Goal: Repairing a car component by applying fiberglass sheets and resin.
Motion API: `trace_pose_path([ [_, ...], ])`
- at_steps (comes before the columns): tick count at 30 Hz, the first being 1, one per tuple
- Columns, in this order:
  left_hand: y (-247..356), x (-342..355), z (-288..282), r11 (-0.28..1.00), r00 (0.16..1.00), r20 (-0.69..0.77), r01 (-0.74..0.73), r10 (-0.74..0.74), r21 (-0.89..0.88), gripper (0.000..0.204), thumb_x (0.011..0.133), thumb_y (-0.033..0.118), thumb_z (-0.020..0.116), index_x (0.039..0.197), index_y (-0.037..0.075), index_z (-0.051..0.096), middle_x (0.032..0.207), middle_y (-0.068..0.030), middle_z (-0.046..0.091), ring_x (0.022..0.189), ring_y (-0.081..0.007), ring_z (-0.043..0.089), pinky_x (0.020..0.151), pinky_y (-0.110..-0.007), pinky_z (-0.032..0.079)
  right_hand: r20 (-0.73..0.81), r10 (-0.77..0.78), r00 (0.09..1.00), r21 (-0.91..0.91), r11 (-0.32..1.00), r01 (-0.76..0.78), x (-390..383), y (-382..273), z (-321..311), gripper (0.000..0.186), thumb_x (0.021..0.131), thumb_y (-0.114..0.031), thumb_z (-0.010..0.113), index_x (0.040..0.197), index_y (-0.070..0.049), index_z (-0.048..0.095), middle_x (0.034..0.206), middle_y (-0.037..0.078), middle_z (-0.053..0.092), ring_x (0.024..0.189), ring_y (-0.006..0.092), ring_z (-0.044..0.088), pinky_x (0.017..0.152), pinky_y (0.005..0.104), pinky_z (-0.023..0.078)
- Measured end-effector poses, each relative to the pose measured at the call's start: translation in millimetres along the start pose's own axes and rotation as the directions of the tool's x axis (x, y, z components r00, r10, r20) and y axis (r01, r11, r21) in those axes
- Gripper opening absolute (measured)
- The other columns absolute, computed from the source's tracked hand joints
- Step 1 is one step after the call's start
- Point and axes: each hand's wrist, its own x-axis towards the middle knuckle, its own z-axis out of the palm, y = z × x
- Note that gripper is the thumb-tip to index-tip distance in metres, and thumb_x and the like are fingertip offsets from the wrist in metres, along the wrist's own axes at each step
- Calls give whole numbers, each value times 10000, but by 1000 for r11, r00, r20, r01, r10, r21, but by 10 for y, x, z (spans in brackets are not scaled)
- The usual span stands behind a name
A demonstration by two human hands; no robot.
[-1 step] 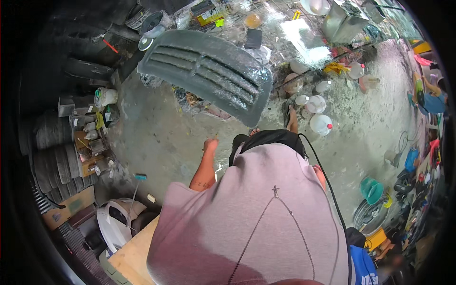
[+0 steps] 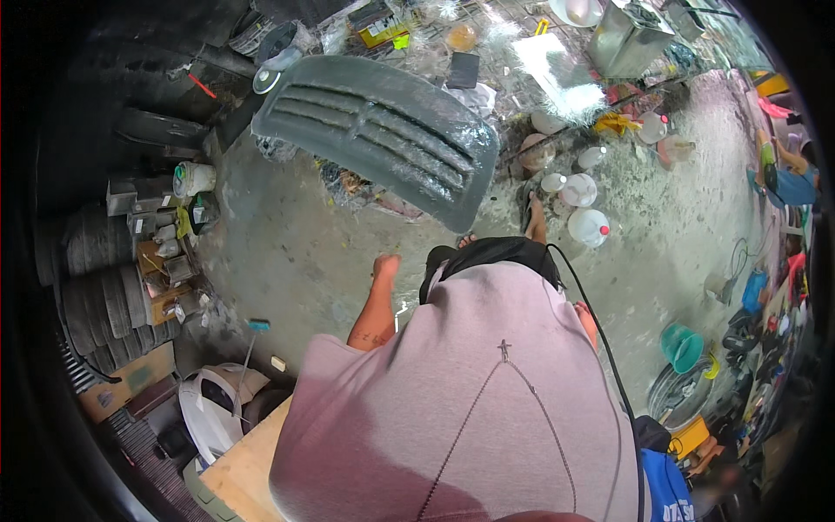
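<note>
left hand (image 2: 386,264) hangs nearest a ridged grey panel (image 2: 370,123), right hand (image 2: 584,315) half-hidden, fingers apart or together i cannot tell.

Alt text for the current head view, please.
A large dark grey slotted panel is ahead of a pale-shirted person, whose left hand hangs apart from it; the right hand is mostly hidden. Pale jugs sit farther right.

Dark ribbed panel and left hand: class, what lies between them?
In the head view, grey floor lies beyond the left hand, then scattered debris by the lower edge of the dark panel.
</note>
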Motion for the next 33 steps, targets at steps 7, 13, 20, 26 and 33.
trace_pose_path([
  [7,120,-58,-65,993,994,54,98,-95,-58,455,811,277,667,1162,-11,657,1228,-215,635,1167,-348,573,986,-455,428,50,-6,999,38,999,4,174,343,8,330,936,-116,592,1208,72,585,880,114,700,718,151,659,619,251,511],
  [13,162,35,-96,995,993,74,98,-96,-17,469,826,259,678,1207,-11,638,1259,-205,620,1185,-341,554,988,-468,427,60,-65,996,73,995,61,170,457,34,303,956,-85,560,1222,56,590,947,118,686,824,155,662,712,261,537],
  [20,216,99,-124,987,985,113,137,-128,-85,478,810,265,698,1203,-2,642,1241,-211,627,1154,-335,571,961,-452,443,35,-46,998,117,992,41,20,407,112,304,962,-71,553,1240,50,580,970,117,680,832,173,667,726,272,548],
  [26,526,-150,-153,989,988,117,113,-102,-92,500,822,255,693,1223,-33,615,1282,-217,601,1183,-353,553,956,-516,435,-4,13,1000,117,993,-13,-115,404,118,285,955,-70,556,1208,55,598,981,118,685,844,178,671,745,277,545],
  [33,619,-245,-147,990,988,112,119,-110,-75,500,851,260,688,1251,-29,603,1306,-210,590,1223,-351,530,1009,-510,402,-49,34,998,88,996,-30,-126,317,143,298,946,-71,557,1221,39,596,963,122,691,794,173,672,683,281,540],
])
